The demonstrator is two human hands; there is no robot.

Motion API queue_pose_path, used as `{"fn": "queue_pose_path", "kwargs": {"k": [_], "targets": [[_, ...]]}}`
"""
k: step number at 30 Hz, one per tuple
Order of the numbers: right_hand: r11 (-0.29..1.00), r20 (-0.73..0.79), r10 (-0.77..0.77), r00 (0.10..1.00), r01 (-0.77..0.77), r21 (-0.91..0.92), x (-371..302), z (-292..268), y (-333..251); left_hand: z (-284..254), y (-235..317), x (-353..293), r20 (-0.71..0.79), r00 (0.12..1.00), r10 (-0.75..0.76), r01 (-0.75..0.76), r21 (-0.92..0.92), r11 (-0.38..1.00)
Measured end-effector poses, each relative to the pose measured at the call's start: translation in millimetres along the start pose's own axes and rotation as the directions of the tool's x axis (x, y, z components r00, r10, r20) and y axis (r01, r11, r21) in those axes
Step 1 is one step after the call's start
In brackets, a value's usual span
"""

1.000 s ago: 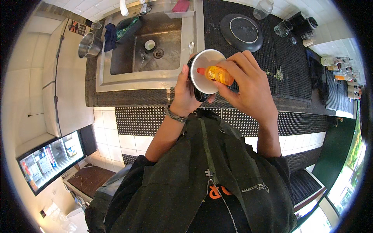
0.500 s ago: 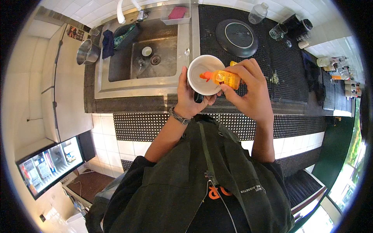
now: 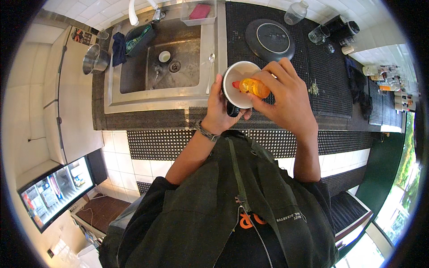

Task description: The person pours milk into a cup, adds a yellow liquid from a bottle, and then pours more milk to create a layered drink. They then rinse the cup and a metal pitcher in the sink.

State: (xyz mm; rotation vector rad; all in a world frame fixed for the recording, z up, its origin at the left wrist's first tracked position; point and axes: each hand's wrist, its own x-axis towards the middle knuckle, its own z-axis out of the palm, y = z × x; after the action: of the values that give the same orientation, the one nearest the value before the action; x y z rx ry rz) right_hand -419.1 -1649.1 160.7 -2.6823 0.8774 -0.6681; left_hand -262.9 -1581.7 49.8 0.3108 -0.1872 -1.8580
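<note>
Cupping: the left hand (image 3: 216, 109) is wrapped round a round black cup (image 3: 236, 95) with a white inside, thumb up its left side, fingers curled beneath by the black loop handle (image 3: 232, 110).
Pinching: the right hand (image 3: 288, 100) nips a small orange-yellow bottle (image 3: 256, 88) between thumb and fingers, the bottle lying tilted on its side.
Red bottle tip (image 3: 235, 84): pointing left, within the cup's mouth; whether it touches the white wall, I cannot tell.
Cup's place: held up in front of the dark zipped jacket (image 3: 187, 201), right of the sink, mouth facing upward.
Rectangular stainless-steel sink (image 3: 183, 80): a small white bowl (image 3: 164, 56) stands in it, near the drain.
Sink's right ledge: a slim metal spoon (image 3: 210, 71) rests there.
Black ribbed mat (image 3: 330, 85): a dark round dish (image 3: 271, 39) lies on it, pale ring uppermost, beyond the right hand.
</note>
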Motion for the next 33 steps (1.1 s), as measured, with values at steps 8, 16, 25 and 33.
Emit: {"fn": "queue_pose_path", "kwargs": {"k": [8, 16, 25, 33], "targets": [[0.955, -0.127, 0.187, 0.974, -0.150, 0.255, -5, 0, 8, 12, 10, 3, -0.244, 0.970, 0.004, -0.015, -0.040, 0.999], [0.686, -0.125, 0.383, 0.915, -0.191, 0.702, -17, 15, 17, -33, 22, 8, 0.044, 0.999, 0.025, 0.003, -0.540, 0.842], [0.466, -0.039, 0.608, 0.793, -0.316, 0.826, -5, 42, 87, -85, 12, 28, -0.084, 0.995, 0.046, -0.076, -0.402, 0.912], [0.722, 0.014, 0.464, 0.886, -0.387, 0.574, 74, 164, 205, -117, 49, 27, -0.031, 0.984, 0.173, -0.176, -0.244, 0.954]]}}
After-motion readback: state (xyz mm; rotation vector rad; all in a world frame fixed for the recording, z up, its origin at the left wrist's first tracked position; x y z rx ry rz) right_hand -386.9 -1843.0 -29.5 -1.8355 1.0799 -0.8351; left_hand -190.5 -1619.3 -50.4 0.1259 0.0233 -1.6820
